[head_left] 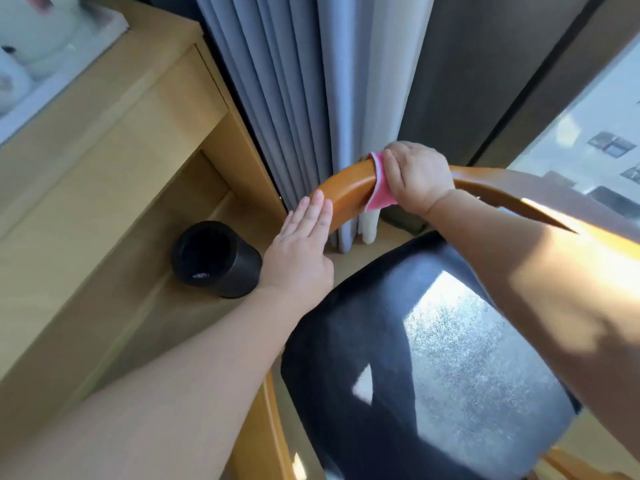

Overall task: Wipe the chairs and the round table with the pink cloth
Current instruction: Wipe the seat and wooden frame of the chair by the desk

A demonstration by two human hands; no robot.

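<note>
A wooden chair with a curved orange-brown back rail [346,192] and a black padded seat [433,358] stands below me. My right hand [415,178] grips the pink cloth [379,188], wrapped over the top of the rail. My left hand [301,247] lies flat with straight fingers against the rail's left bend. The round table is out of view.
A black cylindrical bin [214,259] stands on the floor left of the chair, beside a light wooden desk [104,150]. Grey and white curtains [311,98] hang right behind the rail. A window [588,140] is at the right.
</note>
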